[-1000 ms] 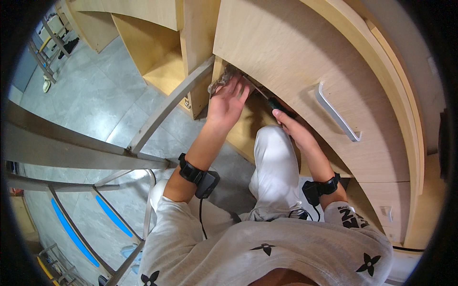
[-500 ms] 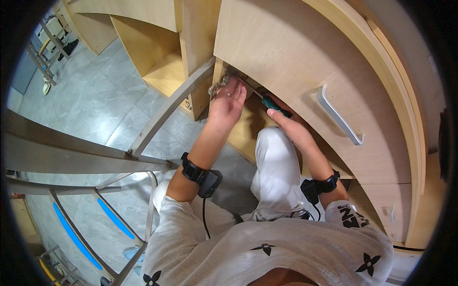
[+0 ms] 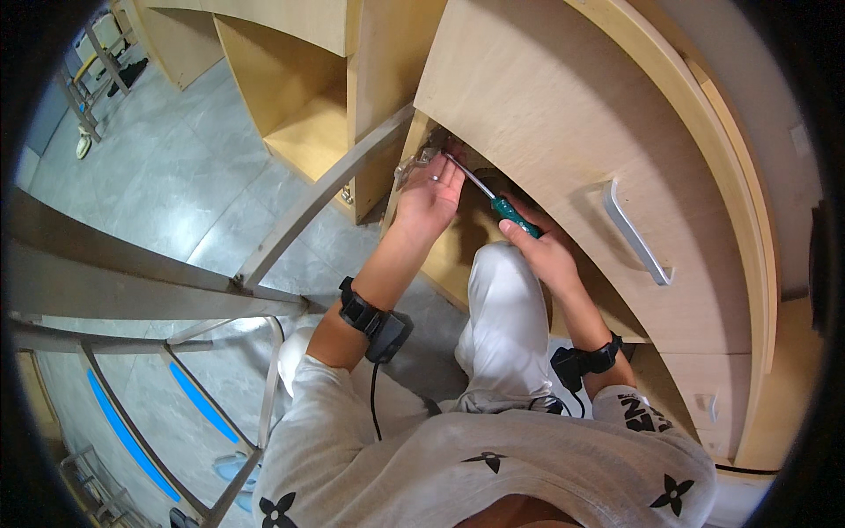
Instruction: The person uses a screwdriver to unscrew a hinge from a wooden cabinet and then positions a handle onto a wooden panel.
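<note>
My right hand (image 3: pixel 544 251) is closed around the green handle of a screwdriver (image 3: pixel 514 216). Its metal shaft slants up and left into the gap between a cabinet door (image 3: pixel 563 132) and the cabinet side. There the tip meets the fingertips of my left hand (image 3: pixel 429 201), palm up with fingers stretched out. A small shiny piece lies on those fingers, too small to name. Beside them a metal hinge (image 3: pixel 407 169) sits at the edge of the side panel. What the tip touches is hidden in shadow.
A metal ladder (image 3: pixel 330 180) with blue-striped rungs runs along my left. Behind it stands an open wooden cabinet (image 3: pixel 308 132) on grey floor tiles (image 3: pixel 176 194). The door carries a silver handle (image 3: pixel 634 233). My bent knee (image 3: pixel 506 282) is below my hands.
The view has shifted slightly, so the cabinet appears lower and further right. More of the screwdriver's shaft now shows between my hands. My right hand keeps its grip.
</note>
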Tool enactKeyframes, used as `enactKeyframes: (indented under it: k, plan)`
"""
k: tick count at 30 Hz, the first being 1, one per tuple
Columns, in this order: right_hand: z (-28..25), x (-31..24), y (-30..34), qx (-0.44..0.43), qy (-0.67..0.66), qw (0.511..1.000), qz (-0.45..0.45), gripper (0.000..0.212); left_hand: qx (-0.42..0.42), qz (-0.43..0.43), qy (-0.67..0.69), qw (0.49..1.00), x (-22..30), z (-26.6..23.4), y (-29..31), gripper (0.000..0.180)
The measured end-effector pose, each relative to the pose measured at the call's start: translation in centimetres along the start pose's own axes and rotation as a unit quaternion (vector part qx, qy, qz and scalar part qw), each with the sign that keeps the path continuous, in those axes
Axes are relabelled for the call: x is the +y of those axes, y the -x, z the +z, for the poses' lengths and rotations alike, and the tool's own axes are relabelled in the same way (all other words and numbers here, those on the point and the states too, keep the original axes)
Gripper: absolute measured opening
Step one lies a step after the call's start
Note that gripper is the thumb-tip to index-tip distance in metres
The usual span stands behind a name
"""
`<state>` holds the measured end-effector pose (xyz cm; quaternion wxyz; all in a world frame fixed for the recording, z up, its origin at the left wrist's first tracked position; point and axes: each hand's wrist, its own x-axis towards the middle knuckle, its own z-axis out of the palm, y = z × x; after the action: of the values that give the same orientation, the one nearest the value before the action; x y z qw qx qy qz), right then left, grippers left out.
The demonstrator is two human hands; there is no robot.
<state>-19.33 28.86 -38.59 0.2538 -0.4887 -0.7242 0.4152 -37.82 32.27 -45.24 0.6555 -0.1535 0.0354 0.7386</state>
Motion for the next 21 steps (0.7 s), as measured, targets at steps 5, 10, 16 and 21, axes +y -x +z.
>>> enactKeyframes:
  k: [5, 10, 16, 21]
  plan:
    - [0.5, 1.2, -0.1, 0.046, 0.162, 0.983, -0.076, 0.046, -0.021, -0.012, 0.024, 0.999, 0.0, -0.4, -0.1, 0.015]
    - [0.3, -0.9, -0.2, -0.064, -0.206, 0.965, 0.147, 0.043, -0.030, -0.010, 0.009, 0.999, 0.2, -0.4, 0.0, 0.012]
    - [-0.6, -0.3, -0.3, -0.144, -0.346, 0.918, 0.131, 0.047, -0.009, 0.002, -0.069, 0.998, 0.2, 0.6, 0.5, 0.019]
    - [0.8, 0.7, 1.1, 0.091, 0.264, 0.945, -0.168, 0.043, 0.042, 0.011, -0.022, 0.999, 0.0, 1.3, 0.6, 0.024]
